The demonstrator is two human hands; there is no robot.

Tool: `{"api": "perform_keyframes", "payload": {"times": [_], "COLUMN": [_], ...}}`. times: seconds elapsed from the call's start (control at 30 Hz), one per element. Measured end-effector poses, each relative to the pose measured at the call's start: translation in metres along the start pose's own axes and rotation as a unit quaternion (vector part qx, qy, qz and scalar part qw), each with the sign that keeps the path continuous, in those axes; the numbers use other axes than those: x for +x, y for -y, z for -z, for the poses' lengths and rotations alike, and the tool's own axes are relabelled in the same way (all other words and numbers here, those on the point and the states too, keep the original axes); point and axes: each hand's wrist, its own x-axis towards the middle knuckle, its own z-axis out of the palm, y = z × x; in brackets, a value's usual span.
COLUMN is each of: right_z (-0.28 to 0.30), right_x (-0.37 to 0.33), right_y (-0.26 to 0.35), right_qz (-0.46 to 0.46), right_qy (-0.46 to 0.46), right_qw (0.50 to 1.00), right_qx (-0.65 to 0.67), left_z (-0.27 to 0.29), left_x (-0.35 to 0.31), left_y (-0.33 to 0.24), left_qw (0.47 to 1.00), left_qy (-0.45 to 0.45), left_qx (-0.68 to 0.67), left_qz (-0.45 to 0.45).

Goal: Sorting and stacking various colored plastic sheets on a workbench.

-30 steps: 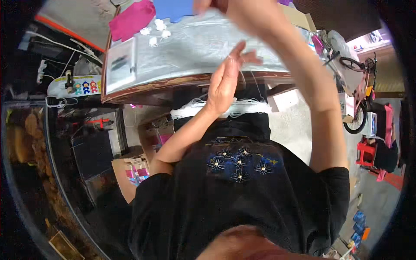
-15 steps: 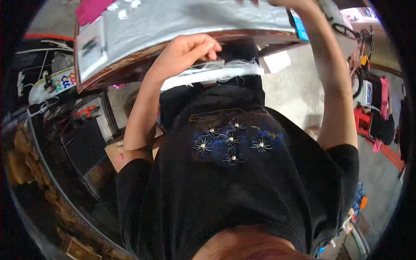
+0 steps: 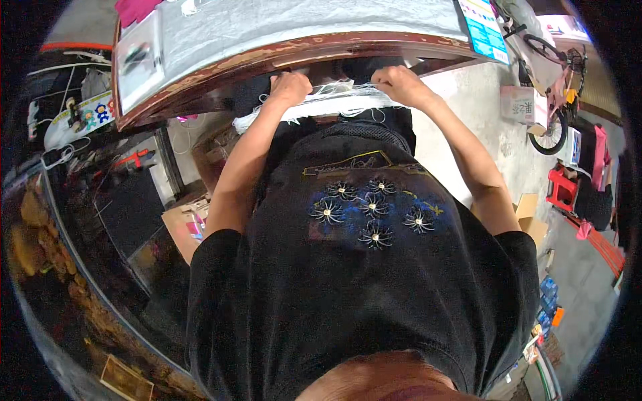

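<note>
A bundle of loose white threads (image 3: 334, 105) lies across my lap, just below the table's near edge. My left hand (image 3: 291, 88) is closed on the threads toward the bundle's left side. At the right, my right hand (image 3: 399, 83) pinches threads too, and several strands run taut-looking between the two hands. Both sets of fingertips are partly hidden. Frayed ends hang from the bundle over my dark clothing. White scraps (image 3: 190, 8) lie on the table top at the far left.
The table (image 3: 287, 59) has a worn brown edge and a grey cover. On it lie a magenta cloth (image 3: 137, 9), a clear-covered tray (image 3: 140, 63) and a blue-white card (image 3: 487, 37). A cardboard box (image 3: 521, 103), a bicycle (image 3: 550, 134) and a red stool (image 3: 560, 190) stand at right.
My right hand has come down from over the table to the threads. The left hand has moved slightly right and down onto them. The view has shifted, showing less of the table top.
</note>
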Motion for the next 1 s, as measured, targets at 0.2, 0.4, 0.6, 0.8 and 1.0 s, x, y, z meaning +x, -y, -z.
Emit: {"api": "perform_keyframes", "payload": {"times": [0.2,0.4,0.6,0.8,1.0], "right_z": [0.032,0.087,0.129,0.142,0.228], "right_x": [0.003,0.018,0.035,0.071,0.038], "right_y": [0.044,0.113,0.195,0.126,0.181], "right_qz": [0.066,0.184,0.150,0.506,0.221], "right_qy": [-0.033,-0.096,0.041,0.066,-0.024], "right_qw": [0.993,0.877,0.658,0.719,0.905], "right_qx": [0.092,0.434,0.737,0.471,0.364], "left_z": [0.024,0.158,0.268,0.286,0.251], "left_x": [-0.033,-0.102,-0.108,-0.105,-0.046], "left_y": [0.006,-0.060,-0.095,-0.091,-0.138], "left_qw": [0.963,0.910,0.874,0.873,0.526], "left_qy": [-0.136,-0.139,-0.309,-0.408,-0.237], "left_qx": [-0.233,-0.376,-0.187,-0.178,-0.777], "left_qz": [0.002,-0.103,-0.324,-0.201,-0.253]}}
